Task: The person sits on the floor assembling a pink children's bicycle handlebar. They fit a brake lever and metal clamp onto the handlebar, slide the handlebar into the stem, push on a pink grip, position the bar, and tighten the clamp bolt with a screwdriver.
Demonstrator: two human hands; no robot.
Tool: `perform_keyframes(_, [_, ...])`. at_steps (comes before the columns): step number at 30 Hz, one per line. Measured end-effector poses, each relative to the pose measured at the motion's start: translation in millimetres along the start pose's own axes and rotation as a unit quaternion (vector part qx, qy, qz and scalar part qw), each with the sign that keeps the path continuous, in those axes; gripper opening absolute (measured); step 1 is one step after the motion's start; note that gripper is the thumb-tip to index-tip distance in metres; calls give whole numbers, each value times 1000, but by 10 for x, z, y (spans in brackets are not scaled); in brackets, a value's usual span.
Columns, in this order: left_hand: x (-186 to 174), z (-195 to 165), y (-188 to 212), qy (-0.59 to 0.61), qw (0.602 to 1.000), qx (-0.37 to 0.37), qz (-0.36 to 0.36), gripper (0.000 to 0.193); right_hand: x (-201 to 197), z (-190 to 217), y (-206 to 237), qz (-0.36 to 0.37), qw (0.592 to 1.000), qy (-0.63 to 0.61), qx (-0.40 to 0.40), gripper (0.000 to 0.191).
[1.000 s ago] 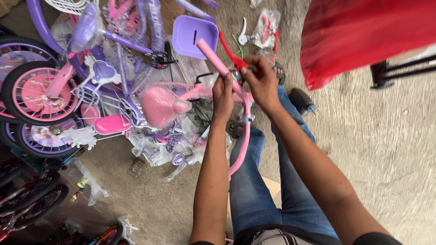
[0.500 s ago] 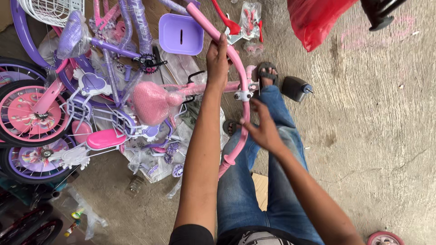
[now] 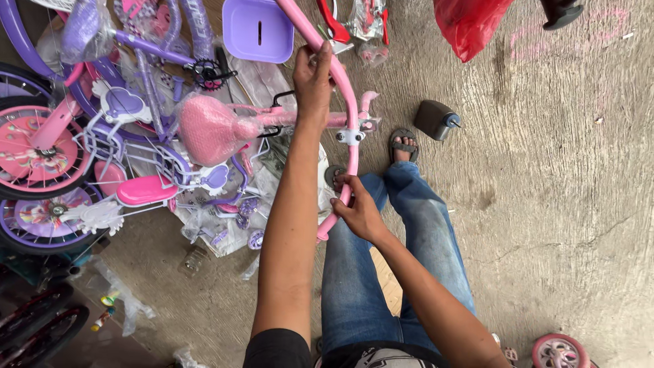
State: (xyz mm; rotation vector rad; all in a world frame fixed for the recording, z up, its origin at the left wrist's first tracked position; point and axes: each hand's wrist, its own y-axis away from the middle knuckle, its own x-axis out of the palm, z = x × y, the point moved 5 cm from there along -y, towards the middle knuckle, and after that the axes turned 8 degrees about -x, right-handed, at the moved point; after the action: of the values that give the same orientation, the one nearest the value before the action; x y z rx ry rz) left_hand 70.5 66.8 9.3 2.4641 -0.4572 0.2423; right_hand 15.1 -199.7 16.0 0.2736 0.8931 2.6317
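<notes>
Head view looks straight down on a person in blue jeans (image 3: pixel 415 225) standing on a rough concrete floor (image 3: pixel 565 184), both arms stretched forward to a pink bicycle frame (image 3: pixel 344 102). As for containers, a lilac plastic basket (image 3: pixel 259 28) with a slot in its face lies at the top, just left of the frame's upper tube; what it holds cannot be told from here. A red plastic bag (image 3: pixel 470 24) hangs at the upper edge, its contents hidden. A small dark bottle (image 3: pixel 436 119) with a nozzle lies on its side on the floor by the sandalled foot (image 3: pixel 403 146). Clear plastic wrapping (image 3: pixel 225 218) on the ground holds loose purple and pink small parts. The left hand (image 3: pixel 313 82) is closed around the upper part of the curved pink tube. The right hand (image 3: pixel 357 211) is closed around the lower end of the same tube, near the person's knees. The frame thus runs between the two hands, with its white clamp (image 3: pixel 351 136) between them. A pink saddle (image 3: pixel 211 129) wrapped in clear film lies left of the frame, and beyond it purple and pink children's bicycles (image 3: pixel 82 136) lie stacked.
</notes>
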Motion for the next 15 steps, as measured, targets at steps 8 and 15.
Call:
perform_keyframes(8, [-371, -215, 128, 55, 997, 7, -47, 36, -26, 147, -72, 46, 996, 64, -51, 51])
perform_keyframes(15, [-135, -199, -49, 31, 997, 24, -72, 37, -312, 219, -276, 83, 991, 67, -83, 52])
